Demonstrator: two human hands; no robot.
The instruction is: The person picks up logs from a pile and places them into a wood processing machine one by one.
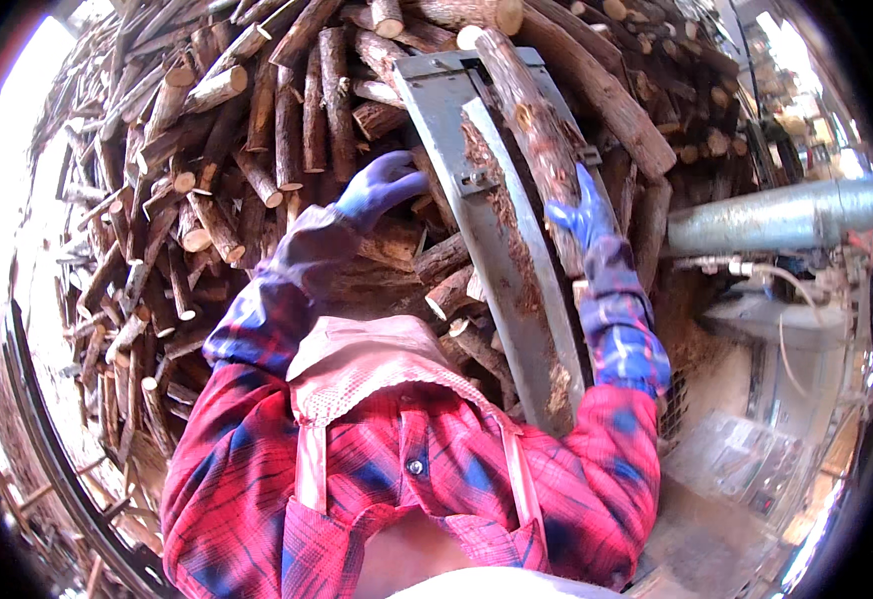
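Observation:
A bark-covered log (pixel 531 110) lies lengthwise along a grey metal machine bed (pixel 491 265), its cut end at the far side. At the log's near part, my right hand (pixel 588 212) in a blue glove grips its right side, thumb over the bark. My left hand (pixel 385 190), also gloved, is held left of the bed with fingers curved and apart. Nothing shows in its grasp, though its fingertips come close to a log beside the bed. Loose bark (pixel 501 215) lies in a strip along the bed.
Piled cut logs (pixel 287 130) rise ahead and to the left. A thick log (pixel 616 100) slants down right of the bed. A pale green metal cylinder (pixel 776 218) reaches in from the right, above a hose (pixel 791 285) and a panel (pixel 736 454). Dark rails (pixel 52 449) run along the left.

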